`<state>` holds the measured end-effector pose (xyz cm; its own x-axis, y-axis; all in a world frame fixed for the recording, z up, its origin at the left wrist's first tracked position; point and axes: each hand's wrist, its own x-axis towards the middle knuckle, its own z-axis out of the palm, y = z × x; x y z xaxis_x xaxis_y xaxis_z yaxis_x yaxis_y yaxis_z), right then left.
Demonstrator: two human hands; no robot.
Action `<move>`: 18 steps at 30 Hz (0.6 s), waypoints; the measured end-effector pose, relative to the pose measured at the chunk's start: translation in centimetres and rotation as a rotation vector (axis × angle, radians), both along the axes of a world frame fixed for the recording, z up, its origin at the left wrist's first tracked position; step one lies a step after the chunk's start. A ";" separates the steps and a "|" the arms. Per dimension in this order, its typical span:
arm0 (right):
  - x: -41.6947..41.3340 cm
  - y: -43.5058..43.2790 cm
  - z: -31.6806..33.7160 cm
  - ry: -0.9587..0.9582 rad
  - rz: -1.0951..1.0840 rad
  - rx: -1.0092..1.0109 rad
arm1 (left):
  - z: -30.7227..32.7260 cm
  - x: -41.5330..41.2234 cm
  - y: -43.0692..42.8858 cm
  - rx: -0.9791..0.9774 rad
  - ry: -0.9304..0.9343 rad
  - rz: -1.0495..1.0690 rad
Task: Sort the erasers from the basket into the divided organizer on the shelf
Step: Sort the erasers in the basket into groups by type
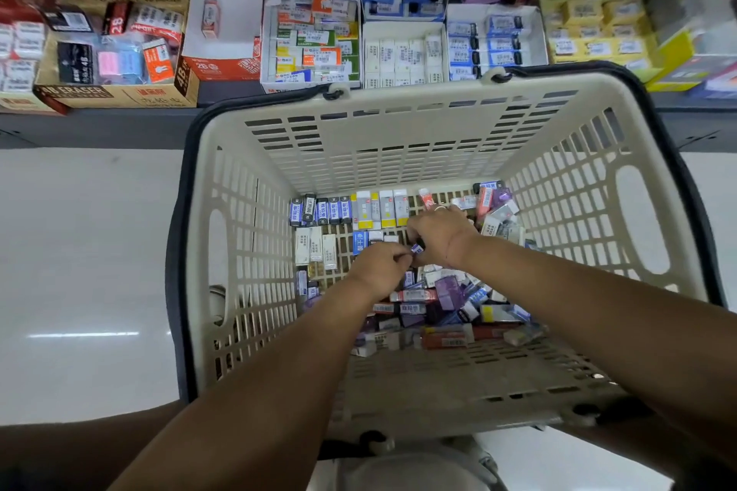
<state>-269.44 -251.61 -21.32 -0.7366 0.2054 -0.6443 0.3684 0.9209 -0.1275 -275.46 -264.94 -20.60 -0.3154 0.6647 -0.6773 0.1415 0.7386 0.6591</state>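
Picking from the basket (399,132), down among the loose erasers (438,303) on its floor. Pinching a small blue eraser (417,249) in the curled fingers of the left hand (381,265), with the right hand (438,237) bent close and touching it, though cannot tell if gripping too. Next, probably lifting it out and up to the matching slot of the organizer (402,52) on the shelf (119,124).

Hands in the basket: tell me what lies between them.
In the head view, one small blue-and-white eraser lies between the left hand and the right hand, pinched at the left fingertips.
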 end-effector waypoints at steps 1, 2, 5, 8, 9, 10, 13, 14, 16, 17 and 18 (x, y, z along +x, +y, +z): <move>0.1 0.3 0.1 0.005 0.007 -0.019 | -0.1 0.0 0.0 0.005 -0.006 -0.009; 0.2 0.5 0.2 0.022 0.000 -0.046 | -0.1 -0.1 0.0 0.009 -0.001 -0.032; 0.9 1.2 0.4 0.071 -0.046 -0.146 | -0.3 0.0 -0.7 -0.005 0.077 -0.195; 1.3 1.4 0.5 0.108 -0.145 -0.228 | -0.3 0.1 -1.2 -0.011 0.159 -0.288; 1.2 1.4 0.6 0.098 -0.190 -0.255 | -0.3 0.1 -1.3 -0.016 0.164 -0.279; 1.1 1.4 0.7 0.084 -0.224 -0.274 | -0.4 0.0 -1.3 -0.025 0.166 -0.261; 1.2 2.1 0.7 0.054 -0.259 -0.304 | -0.9 -0.3 -1.5 -0.040 0.156 -0.216; 1.4 2.4 0.7 0.053 -0.280 -0.322 | -1.0 -0.3 -1.6 -0.032 0.150 -0.205; 1.8 3.0 0.8 0.079 -0.373 -0.413 | -1.1 -0.3 -1.7 -0.012 0.141 -0.200; 2.0 3.3 0.8 0.099 -0.424 -0.464 | -1.1 -0.2 -1.7 -0.003 0.139 -0.198; 2.0 3.4 1.0 0.113 -0.461 -0.501 | -1.1 -0.2 -1.8 0.000 0.124 -0.180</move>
